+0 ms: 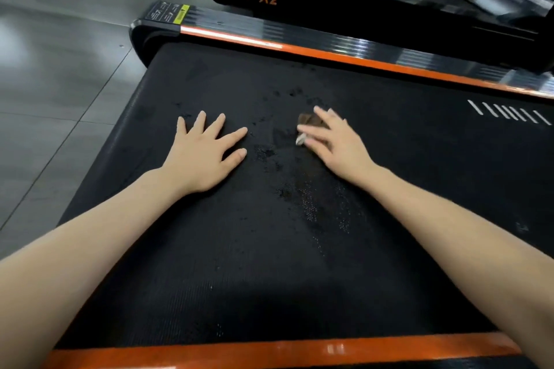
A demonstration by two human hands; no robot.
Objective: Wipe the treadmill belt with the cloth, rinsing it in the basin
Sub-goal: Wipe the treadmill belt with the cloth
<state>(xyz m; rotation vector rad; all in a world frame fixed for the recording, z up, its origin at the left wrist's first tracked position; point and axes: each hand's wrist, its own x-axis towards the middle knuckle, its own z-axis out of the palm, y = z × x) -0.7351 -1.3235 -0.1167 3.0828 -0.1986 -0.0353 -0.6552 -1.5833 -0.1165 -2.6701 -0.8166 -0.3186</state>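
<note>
The right hand [335,144] presses the small brown cloth [310,121] on the middle of the treadmill belt [269,263] with straight fingers, the left hand [204,156] rests flat, fingers spread, and the cloth, gripped by nothing, may slip out or just smear the wet spots [263,153].

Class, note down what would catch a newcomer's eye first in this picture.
On the black belt, the left grip lies flat and the right grip presses a brown cloth beside it. An orange rail edges the belt's far side, and a second treadmill marked "TT-X2" stands behind.
</note>
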